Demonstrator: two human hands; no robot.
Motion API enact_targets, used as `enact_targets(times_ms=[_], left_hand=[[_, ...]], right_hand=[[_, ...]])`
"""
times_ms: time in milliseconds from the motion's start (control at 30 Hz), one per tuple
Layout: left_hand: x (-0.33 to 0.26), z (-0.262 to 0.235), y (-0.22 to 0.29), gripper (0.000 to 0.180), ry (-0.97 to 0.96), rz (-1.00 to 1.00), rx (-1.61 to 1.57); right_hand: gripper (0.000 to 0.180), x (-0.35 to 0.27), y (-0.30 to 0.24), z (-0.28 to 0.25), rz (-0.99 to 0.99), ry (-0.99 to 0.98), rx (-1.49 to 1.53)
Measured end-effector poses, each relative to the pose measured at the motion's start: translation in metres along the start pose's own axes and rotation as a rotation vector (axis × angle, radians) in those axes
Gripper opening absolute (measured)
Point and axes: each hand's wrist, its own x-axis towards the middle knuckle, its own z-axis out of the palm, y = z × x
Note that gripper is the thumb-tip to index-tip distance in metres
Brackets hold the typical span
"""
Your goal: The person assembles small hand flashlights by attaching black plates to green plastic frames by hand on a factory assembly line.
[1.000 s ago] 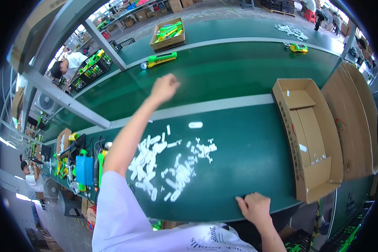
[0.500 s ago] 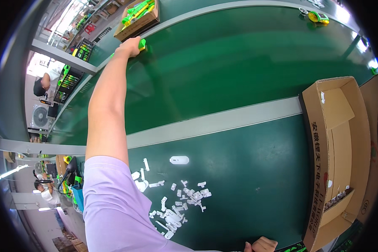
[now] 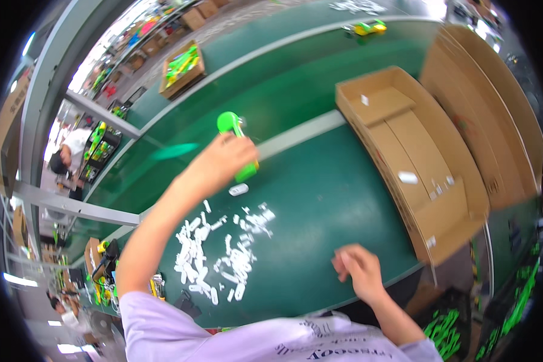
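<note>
My left hand is closed around a green and yellow plastic device with a rounded green head. It is held above the table's grey strip, and my fingers hide its middle. Below it lies a white oval plastic piece. Loose white plastic parts are spread over the green tabletop below my left forearm, with another cluster beside them. My right hand hovers over the right part of the table with its fingers curled in. Nothing shows in it.
An open cardboard box with a few white pieces stands at the right, beside larger cardboard. Across the green belt sits a box of green and yellow parts. Another green-yellow device lies far off. Metal posts rise at left.
My left hand has come back from beside the far box toward me, bringing the green and yellow device. My right hand has risen from the table's near edge. The view has shifted.
</note>
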Motion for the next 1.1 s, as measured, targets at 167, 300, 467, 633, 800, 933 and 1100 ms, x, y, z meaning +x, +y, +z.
enact_targets(times_ms=[167,300,467,633,800,933,1100], left_hand=[[-0.009,-0.023,0.176,0.026,0.294,0.264,-0.043],[-0.023,-0.010,0.252,0.024,0.287,0.310,-0.123],[-0.031,-0.008,0.276,0.029,0.216,0.285,-0.343],[-0.045,0.013,0.281,0.053,0.484,0.023,-0.652],[-0.039,0.004,0.316,0.062,0.404,-0.734,-1.413],[-0.042,0.015,0.326,0.074,0.312,-0.775,-1.501],[-0.048,0.022,0.327,0.061,0.441,-0.906,-1.680]], right_hand=[[0.046,-0.015,-0.007,0.017,0.090,-0.275,0.630],[0.042,-0.039,0.006,0.020,0.192,-0.329,0.882],[0.035,-0.050,0.025,0.006,0.189,-0.304,0.745],[0.039,-0.059,0.026,0.003,0.131,-0.280,0.701],[0.040,-0.063,0.024,0.005,0.104,-0.234,0.575],[0.046,-0.069,0.022,0.009,0.113,-0.216,0.573],[0.043,-0.069,0.025,0.007,0.131,-0.286,0.598]])
